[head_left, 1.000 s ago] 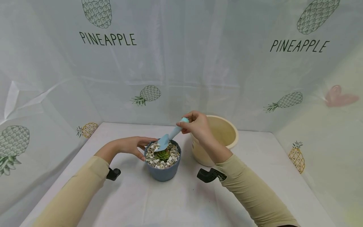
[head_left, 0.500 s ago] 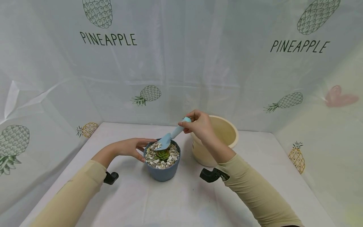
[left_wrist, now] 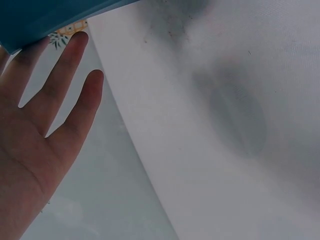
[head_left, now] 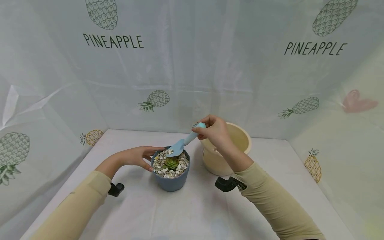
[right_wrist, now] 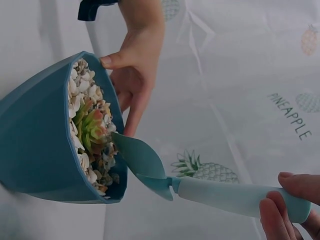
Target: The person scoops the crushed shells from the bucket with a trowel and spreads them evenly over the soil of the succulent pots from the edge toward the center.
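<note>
A blue plant pot (head_left: 170, 183) stands upright on the table, filled with pale pebbles (right_wrist: 82, 92) around a green succulent (head_left: 171, 162). My left hand (head_left: 135, 156) rests against the pot's left side, thumb and index finger spread along the rim; in the left wrist view, its other fingers (left_wrist: 64, 70) extend fairly straight. With my right hand (head_left: 214, 130) I pinch the handle end of a light blue hand trowel (head_left: 177, 147). The trowel slants down to the left, its blade over the pot's far side by the pebbles. Whether the blade carries pebbles is hard to tell.
A cream bucket (head_left: 218, 165) stands behind and right of the pot, partly hidden by my right forearm. White sheeting (head_left: 192, 66) printed with pineapples rises behind and beside the white table (head_left: 186, 213). Black wrist devices (head_left: 226, 184) sit under both cuffs.
My right hand has drawn slightly right and up, bringing the trowel blade right across the pot and exposing more of the succulent. The left hand stays at the rim, nearly still.
</note>
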A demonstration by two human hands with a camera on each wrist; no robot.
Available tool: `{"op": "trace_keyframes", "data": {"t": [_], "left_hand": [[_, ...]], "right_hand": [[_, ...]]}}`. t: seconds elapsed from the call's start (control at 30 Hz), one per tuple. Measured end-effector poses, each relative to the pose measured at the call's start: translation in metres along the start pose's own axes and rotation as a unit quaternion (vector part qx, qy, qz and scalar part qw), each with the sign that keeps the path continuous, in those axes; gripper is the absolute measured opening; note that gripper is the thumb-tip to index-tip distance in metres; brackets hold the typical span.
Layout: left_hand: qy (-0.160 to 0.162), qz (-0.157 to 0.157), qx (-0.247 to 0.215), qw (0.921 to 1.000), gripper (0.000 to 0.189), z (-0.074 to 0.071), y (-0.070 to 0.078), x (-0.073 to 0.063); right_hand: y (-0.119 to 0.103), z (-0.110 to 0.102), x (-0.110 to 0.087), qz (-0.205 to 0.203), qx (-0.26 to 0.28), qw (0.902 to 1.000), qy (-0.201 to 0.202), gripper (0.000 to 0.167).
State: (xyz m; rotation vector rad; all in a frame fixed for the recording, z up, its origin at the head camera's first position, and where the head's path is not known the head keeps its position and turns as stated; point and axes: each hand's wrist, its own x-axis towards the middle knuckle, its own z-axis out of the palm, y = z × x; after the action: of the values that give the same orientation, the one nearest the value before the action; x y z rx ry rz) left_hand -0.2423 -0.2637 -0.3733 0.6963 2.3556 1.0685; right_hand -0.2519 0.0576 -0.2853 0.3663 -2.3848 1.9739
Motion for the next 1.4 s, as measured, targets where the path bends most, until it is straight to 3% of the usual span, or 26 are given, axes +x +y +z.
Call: {"op": "trace_keyframes", "data": {"t": [0.57,0.77,0.9,1.13,1.4], "left_hand": [[0.001,0.003,0.015,0.9999,0.091,0.0,0.001,0.001],[0.002,-0.004,0.016,0.9999,0.092,0.0,0.001,0.001],[0.0,-0.006,0.018,0.9998,0.092,0.001,0.003,0.002],[-0.006,-0.001,0.023,0.9997,0.093,0.001,0.007,0.005],[0.0,-0.006,0.021,0.9998,0.092,0.0,0.005,0.003]], "right_hand": [[-0.002,-0.02,-0.009,-0.002,-0.017,0.9998,0.005,0.031],[-0.004,-0.035,-0.013,0.005,-0.014,0.9998,0.009,0.031],[-0.002,-0.053,-0.016,-0.012,-0.006,0.9998,0.012,0.031],[0.007,-0.088,-0.024,-0.054,0.021,0.9961,0.067,0.038],[0.027,-0.117,-0.037,-0.099,0.117,0.9811,0.118,0.024]]}}
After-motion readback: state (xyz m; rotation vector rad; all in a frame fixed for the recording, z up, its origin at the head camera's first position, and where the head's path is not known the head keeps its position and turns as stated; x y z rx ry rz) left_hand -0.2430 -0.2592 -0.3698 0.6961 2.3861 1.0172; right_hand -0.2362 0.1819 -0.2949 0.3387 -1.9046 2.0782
